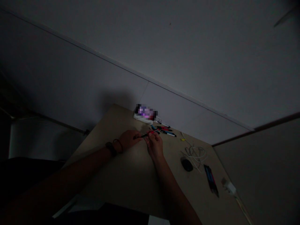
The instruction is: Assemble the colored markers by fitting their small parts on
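Observation:
Between my two hands, above the table, is a red and black pen (150, 133). My left hand (129, 139) pinches its dark end, and a dark band and a thin bracelet circle that wrist. My right hand (155, 143) grips the red part, fingers closed round it. Just beyond, several pens (167, 132) in red, blue and black lie loosely together on the table. The dim light hides the fine detail of the fingertips.
A phone with a lit, blurred screen (145, 112) leans on a white stand (143, 120) near the wall. To the right lie a coiled white cable (195, 153), a black mouse (187, 164), a dark pack of pens (211, 179) and a white plug (231, 187) by the table edge.

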Demonstrator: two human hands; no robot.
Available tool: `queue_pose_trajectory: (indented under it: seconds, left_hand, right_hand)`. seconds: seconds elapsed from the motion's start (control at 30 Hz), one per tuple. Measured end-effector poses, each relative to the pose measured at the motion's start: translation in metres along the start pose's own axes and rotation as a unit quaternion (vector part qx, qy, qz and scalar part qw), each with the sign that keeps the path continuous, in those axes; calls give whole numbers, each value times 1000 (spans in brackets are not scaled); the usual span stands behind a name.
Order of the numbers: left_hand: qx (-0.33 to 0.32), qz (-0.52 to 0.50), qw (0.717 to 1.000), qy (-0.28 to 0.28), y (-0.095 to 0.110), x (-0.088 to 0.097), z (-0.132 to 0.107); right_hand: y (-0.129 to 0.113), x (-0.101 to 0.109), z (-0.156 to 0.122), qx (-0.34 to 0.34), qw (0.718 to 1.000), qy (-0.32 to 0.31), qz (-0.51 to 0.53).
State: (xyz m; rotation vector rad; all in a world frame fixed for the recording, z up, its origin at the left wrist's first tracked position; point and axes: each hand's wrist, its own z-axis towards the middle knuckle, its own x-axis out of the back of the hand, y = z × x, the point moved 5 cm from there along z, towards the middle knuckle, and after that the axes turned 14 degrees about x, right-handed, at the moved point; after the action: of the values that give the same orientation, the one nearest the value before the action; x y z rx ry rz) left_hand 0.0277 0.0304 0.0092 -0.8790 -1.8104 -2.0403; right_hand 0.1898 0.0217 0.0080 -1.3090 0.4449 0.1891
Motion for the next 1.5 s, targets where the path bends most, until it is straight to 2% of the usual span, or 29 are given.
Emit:
queue_pose_trajectory:
  seconds: [0.23, 0.43, 0.63, 1.0, 1.27, 1.5]
  left_hand:
    - [7, -20, 1000, 12, 0, 3, 0]
    - [-7, 1, 1000, 13, 3, 4, -3]
    - [-9, 37, 999, 12, 6, 3, -6]
    - [-36, 38, 998, -24, 8, -1, -4]
    - [-40, 47, 998, -19, 9, 2, -3]
    - [-29, 46, 998, -4, 6, -1, -3]
  right_hand:
    - [3, 3, 0, 13, 999, -8, -45]
    - [-2, 1, 1, 51, 989, -48, -132]
    - [-8, -1, 1, 92, 978, -54, -178]
    - [-12, 1, -2, 126, 964, -27, -231]
    - [-18, 0, -3, 118, 953, -23, -279]
    - [-19, -3, -2, 127, 955, -23, -268]
